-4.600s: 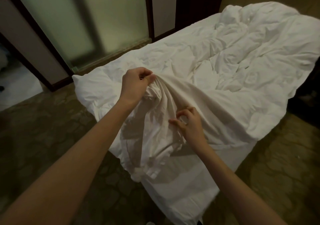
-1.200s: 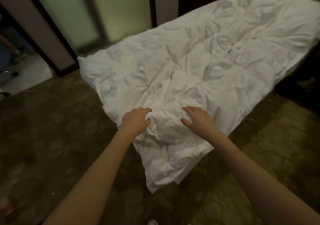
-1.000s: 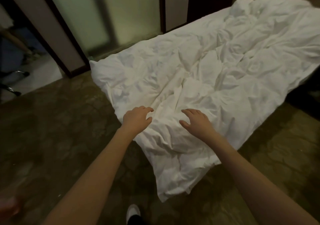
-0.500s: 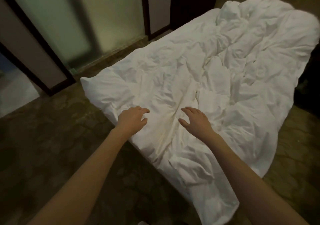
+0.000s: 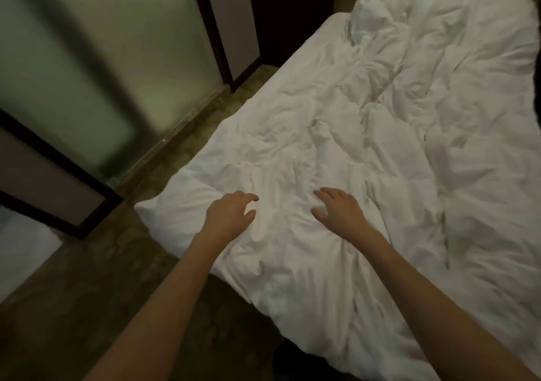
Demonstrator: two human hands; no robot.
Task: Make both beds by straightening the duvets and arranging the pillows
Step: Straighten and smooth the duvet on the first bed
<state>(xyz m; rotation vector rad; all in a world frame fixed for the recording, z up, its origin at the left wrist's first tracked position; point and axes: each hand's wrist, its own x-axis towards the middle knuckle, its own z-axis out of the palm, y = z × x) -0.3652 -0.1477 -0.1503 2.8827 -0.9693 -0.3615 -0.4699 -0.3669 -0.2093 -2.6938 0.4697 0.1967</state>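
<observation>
The step in hand looks like smoothing the white duvet [image 5: 366,161], which lies spread over the bed but heavily creased, with a bunched ridge at its far end. Both hands sit near the duvet's near-left corner: the left hand [image 5: 229,216] and the right hand [image 5: 339,212] lie palm down, fingers loosely spread and holding nothing, seemingly resting on the cloth. No pillows are in view. Next, I judge, the palms should sweep outward from between them toward the duvet's edges, then work toward the far ridge.
</observation>
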